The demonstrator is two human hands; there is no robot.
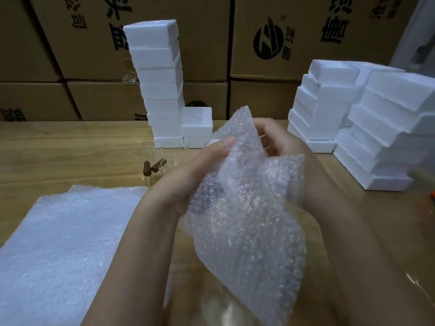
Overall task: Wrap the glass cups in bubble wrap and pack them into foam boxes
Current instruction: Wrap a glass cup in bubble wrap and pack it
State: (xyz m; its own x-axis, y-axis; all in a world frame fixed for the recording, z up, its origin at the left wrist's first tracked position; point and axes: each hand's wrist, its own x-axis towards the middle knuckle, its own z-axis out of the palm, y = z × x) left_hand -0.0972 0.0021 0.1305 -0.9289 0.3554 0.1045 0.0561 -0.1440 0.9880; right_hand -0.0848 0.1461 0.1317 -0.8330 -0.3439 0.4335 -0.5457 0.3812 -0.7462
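Note:
A sheet of bubble wrap (247, 208) is bundled between both hands above the wooden table (70, 149). My left hand (195, 175) grips the bundle from the left, fingers curled over its top. My right hand (280, 140) holds it from behind on the right, partly hidden by the wrap. Something dark shows faintly through the wrap; whether a glass cup is inside I cannot tell. Clear glass cups (164, 154) with brown handles (154, 167) stand on the table before a tall leaning stack of foam boxes (160, 85). An open foam box (197, 125) sits beside that stack.
A pile of bubble wrap sheets (66, 250) lies at the lower left. More foam boxes (367, 123) are stacked at the right. Brown cardboard cartons (259, 55) form a wall behind the table. A clear glass item (128, 69) stands behind the tall stack.

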